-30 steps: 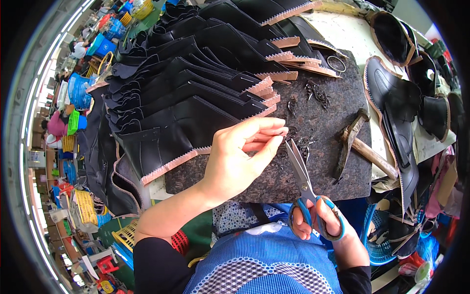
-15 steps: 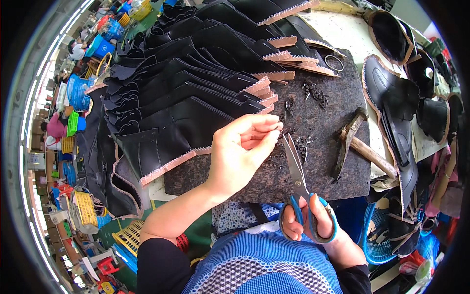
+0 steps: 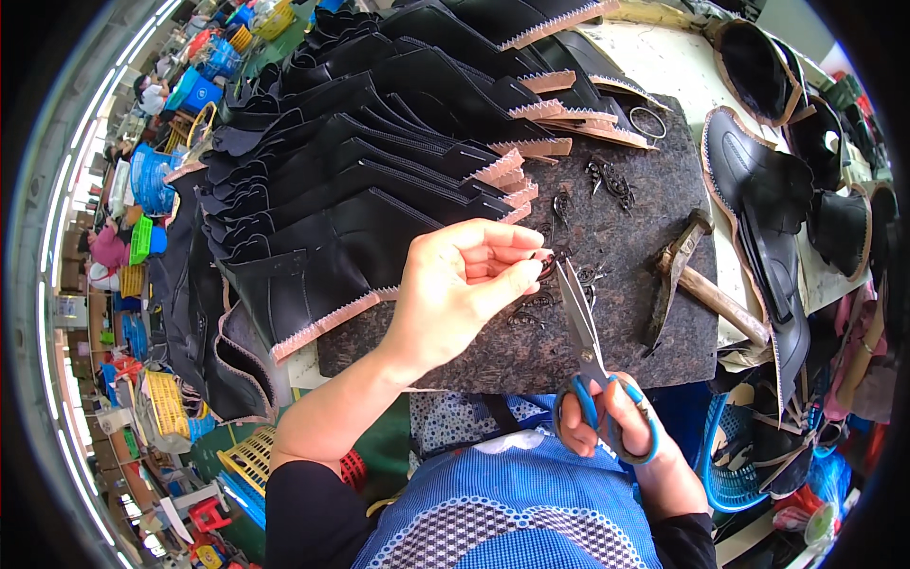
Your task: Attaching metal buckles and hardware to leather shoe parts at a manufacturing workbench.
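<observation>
My left hand (image 3: pixel 464 284) is closed in a pinch on a small dark scroll-shaped ornament (image 3: pixel 550 265), partly hidden by the fingertips. In my right hand (image 3: pixel 621 427) are scissors (image 3: pixel 586 346) with blue handles, my fingers through the loops. Their blades point away from me, slightly apart, with the tips beside the ornament. Beneath both hands lies a dark speckled slab (image 3: pixel 455 351), where more such ornaments (image 3: pixel 611 180) are scattered. Left of the slab's middle, black leather shoe uppers (image 3: pixel 351 242) with pinkish zigzag-cut edges overlap in a large pile.
A hammer (image 3: pixel 720 299) with a wooden handle rests on the slab's right side, beside a worn metal strip (image 3: pixel 664 303). A metal ring (image 3: pixel 647 121) lies near the far edge. More black uppers (image 3: pixel 749 171) sit at the right, above a blue basket (image 3: pixel 735 474).
The scissors have shifted slightly right and farther away, and their blades have come closer together. My left hand has moved a little left, and the ornament in its fingertips now shows more.
</observation>
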`<state>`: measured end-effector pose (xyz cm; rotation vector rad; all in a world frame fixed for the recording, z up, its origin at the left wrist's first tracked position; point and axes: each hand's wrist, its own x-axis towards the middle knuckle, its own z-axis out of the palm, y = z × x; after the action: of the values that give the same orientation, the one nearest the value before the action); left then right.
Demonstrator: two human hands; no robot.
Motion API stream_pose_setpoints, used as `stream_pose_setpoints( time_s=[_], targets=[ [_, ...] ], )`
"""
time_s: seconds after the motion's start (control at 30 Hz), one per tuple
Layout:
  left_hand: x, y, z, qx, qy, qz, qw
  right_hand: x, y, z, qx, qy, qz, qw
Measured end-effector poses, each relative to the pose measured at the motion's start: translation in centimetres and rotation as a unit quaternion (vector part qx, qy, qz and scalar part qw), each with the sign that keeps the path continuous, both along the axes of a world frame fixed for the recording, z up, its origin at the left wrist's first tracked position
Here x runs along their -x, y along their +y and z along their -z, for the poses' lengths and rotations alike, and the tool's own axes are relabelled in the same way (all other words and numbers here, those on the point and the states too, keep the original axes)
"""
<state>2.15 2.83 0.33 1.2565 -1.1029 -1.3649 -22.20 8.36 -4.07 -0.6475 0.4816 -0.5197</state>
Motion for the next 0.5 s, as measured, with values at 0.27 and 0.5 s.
stream_pose_setpoints(
  time_s=[0.27,0.5],
  targets=[
    [-0.8,-0.5,-0.4,-0.164,0.205,0.057,0.963,1.7,0.1,2.6,-0.271,-0.317,-0.118,0.901],
    [1.0,-1.3,2.2,-0.007,0.003,0.054,0.999,3.2,0.2,2.6,-0.161,-0.236,-0.089,0.954]
  ],
)
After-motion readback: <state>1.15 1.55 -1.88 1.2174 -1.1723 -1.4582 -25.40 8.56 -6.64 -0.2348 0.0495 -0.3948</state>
